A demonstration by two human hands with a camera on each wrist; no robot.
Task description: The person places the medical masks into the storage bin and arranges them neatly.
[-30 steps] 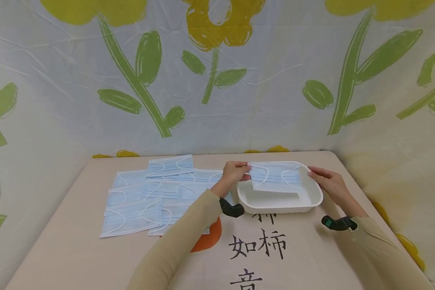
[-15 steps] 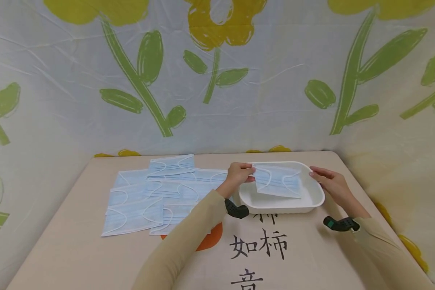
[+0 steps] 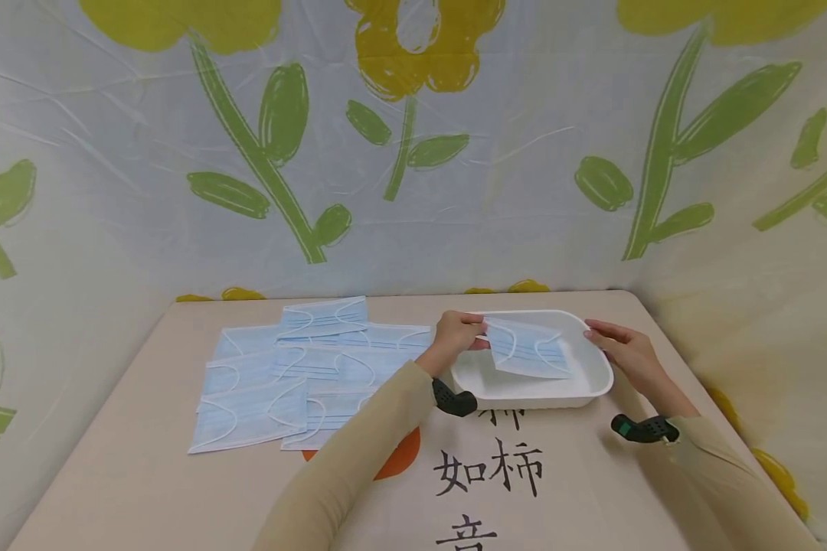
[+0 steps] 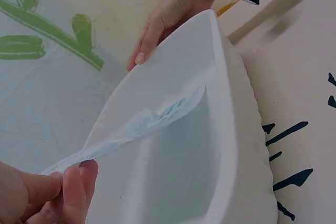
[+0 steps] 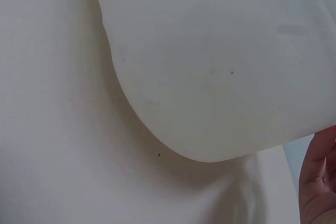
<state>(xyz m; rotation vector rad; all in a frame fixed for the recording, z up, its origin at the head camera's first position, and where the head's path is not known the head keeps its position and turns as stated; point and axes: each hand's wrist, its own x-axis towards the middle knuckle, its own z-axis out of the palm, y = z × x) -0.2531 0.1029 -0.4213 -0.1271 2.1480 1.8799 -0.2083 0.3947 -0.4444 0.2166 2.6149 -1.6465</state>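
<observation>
I count one white tub (image 3: 532, 402) and, left of it on the table (image 3: 145, 490), at least seven overlapping masks (image 3: 248, 417). My left hand (image 3: 453, 337) pinches one more mask (image 3: 529, 350) by its edge over the tub; my right hand (image 3: 630, 358) touches the tub's right end, fingers loosely extended.

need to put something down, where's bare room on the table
Bare: the table left of the blue face masks, and the printed patch between the sleeves, in front of the white tray. Crowded: where the masks overlap, and the tray, left hand and held mask over it, right hand at its rim.
</observation>
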